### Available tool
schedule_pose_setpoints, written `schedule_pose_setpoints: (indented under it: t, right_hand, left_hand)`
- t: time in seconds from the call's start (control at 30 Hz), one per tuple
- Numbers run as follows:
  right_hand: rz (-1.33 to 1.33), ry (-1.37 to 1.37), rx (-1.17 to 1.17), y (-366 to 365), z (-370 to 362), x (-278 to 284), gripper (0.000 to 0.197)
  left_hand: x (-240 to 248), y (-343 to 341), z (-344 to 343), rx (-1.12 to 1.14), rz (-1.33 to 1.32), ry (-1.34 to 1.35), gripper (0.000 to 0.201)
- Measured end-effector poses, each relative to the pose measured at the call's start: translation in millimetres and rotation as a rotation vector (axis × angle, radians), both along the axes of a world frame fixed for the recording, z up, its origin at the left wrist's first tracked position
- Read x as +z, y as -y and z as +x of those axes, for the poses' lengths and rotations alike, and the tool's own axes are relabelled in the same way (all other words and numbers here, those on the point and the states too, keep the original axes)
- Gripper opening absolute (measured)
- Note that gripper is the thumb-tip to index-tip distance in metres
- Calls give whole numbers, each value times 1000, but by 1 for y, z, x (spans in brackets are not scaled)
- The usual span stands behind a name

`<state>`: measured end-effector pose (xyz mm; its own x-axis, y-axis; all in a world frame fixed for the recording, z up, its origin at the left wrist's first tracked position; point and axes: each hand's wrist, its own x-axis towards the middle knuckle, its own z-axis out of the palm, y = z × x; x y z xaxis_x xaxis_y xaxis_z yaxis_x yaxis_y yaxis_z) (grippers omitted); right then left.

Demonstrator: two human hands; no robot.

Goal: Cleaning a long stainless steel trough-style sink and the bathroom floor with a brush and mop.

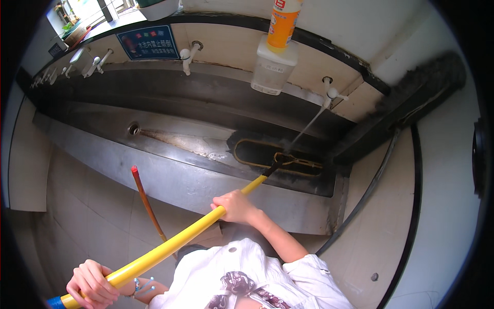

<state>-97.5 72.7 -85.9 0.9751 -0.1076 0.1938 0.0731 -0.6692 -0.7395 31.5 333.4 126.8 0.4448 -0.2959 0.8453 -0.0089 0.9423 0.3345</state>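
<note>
A flat mop lies tilted across the view, its yellow handle [164,251] running from the lower left up to the sink. My left hand [92,284] is wrapped round the handle near its blue end. Farther up, my right hand [235,207] grips the same handle just short of the sink's front edge. The dark mop head [257,153], outlined in yellow, rests in the right end of the long metal sink [170,165]. Water runs from the white tap [331,95] onto or beside the mop head; the exact spot is hard to see.
A cut-open white plastic container [274,67] holding an orange bottle [284,24] hangs on the back wall. More taps [188,55] line it leftward, beside a blue sign [148,43]. A dark, fuzzy mop [406,105] leans at right. A reddish-brown stick [146,201] stands before the sink.
</note>
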Motion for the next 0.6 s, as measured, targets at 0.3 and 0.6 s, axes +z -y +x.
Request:
schedule_pose_setpoints:
  t: [0.3,0.6]
  right_hand:
    - [10,-31,-2,-1,3,0,17]
    - [13,-7,-9,-1,8,-6,19]
  left_hand:
    - [-4,-5,8,-5,17,14,14]
    - [-7,-8,14,23,24,-24,13]
